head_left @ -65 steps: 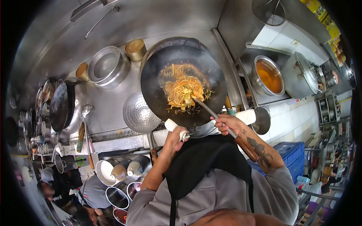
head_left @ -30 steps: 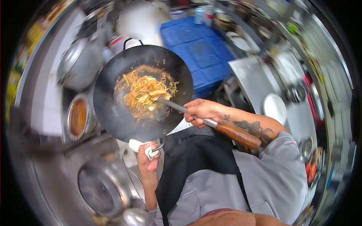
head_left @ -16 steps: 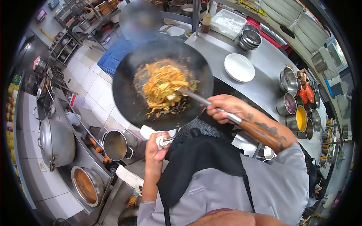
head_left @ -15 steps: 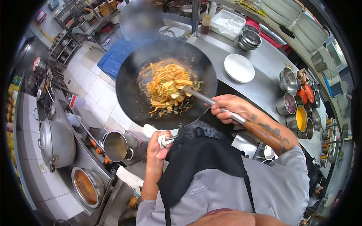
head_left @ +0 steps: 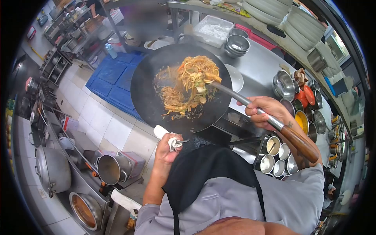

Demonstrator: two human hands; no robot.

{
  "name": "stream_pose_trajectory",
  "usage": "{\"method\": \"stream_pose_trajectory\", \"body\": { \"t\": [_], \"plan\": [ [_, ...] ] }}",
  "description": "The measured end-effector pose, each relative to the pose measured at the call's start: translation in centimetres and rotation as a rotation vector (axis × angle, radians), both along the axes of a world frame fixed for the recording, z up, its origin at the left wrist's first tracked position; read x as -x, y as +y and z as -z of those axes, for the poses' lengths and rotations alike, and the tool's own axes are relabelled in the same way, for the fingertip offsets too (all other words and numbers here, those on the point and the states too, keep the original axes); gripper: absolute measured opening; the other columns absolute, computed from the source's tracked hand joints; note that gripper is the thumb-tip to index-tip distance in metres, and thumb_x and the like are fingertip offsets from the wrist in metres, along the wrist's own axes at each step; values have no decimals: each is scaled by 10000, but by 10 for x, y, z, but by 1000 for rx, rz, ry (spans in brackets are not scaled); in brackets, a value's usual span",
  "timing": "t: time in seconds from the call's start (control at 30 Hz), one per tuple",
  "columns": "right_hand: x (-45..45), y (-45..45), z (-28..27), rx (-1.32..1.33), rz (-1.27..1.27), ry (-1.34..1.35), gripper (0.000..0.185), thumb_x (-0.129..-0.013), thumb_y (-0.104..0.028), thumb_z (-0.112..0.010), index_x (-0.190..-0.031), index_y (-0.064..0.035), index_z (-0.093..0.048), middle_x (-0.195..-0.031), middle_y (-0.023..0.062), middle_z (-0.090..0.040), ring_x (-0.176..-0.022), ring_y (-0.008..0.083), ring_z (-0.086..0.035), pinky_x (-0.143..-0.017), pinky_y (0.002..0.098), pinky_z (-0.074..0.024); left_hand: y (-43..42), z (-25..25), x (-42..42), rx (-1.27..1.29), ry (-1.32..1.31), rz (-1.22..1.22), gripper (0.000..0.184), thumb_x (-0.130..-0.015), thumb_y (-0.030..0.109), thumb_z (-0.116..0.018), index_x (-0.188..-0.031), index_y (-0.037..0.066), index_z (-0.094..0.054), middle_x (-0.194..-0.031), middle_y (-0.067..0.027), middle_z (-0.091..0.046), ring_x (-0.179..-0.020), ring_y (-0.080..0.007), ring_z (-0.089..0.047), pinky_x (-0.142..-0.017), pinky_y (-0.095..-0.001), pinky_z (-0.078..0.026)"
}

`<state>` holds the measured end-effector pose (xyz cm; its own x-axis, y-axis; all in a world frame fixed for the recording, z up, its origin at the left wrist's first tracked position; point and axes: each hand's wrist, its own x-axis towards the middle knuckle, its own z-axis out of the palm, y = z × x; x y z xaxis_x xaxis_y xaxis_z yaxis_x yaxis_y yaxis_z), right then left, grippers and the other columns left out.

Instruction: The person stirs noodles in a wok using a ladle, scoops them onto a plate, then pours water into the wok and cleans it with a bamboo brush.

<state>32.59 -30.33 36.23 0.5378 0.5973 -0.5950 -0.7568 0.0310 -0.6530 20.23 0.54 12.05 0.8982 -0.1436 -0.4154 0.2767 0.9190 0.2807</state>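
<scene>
A dark wok [head_left: 143, 88] is tilted in front of me, with noodles [head_left: 197, 72] and vegetables in it. Some strands are heaped up at the right, others hang below or lie on the bottom. My left hand [head_left: 169, 148] is closed round a folded white cloth [head_left: 161, 133], gripping the wok's handle [head_left: 184, 141] through it at the near rim. In my right hand [head_left: 266, 111], fingers wrapped on the steel shaft, is a long wok utensil [head_left: 299, 145] with a wooden handle. Its head sits under the lifted noodles, hidden, so I cannot tell ladle from spatula.
A steel counter [head_left: 260, 64] runs along the right with stacked bowls [head_left: 237, 45], a white plate [head_left: 235, 78] and several containers. Small pots [head_left: 273, 145] stand below my right arm. Left are a blue lid [head_left: 113, 78], a large pot [head_left: 55, 168] and an open pot [head_left: 109, 169].
The wok has shifted right in view and now partly covers the white plate. My right hand has moved right with the utensil, and part of the noodles is lifted into a heap.
</scene>
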Motion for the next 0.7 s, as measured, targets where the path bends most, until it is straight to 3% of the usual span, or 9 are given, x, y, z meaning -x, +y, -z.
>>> {"method": "stream_pose_trajectory", "body": {
  "t": [0.23, 0.7],
  "plan": [
    [2, -37, -33, 42, 116, -125, 311, -928, -28, -430, -1218, 83, -451, -681, 8, -435, -387, 11, -393, -308, 173, -280, -29, -19, -9, -33, 3, -20, 113, -854, 97, -532, -935, 20, -544, -804, -86, -590, -701, -157, -599, -461, -289, -437],
    [-35, -70, 2, -31, 198, -19, 253, -919, -14, -397, -1156, 45, -465, -704, 15, -493, -395, 24, -409, -322, 184, -298, -13, -35, -52, -145, 21, -36, 109, -836, 73, -547, -940, 43, -535, -767, -78, -582, -648, -166, -581, -446, -284, -416]
  ]
}}
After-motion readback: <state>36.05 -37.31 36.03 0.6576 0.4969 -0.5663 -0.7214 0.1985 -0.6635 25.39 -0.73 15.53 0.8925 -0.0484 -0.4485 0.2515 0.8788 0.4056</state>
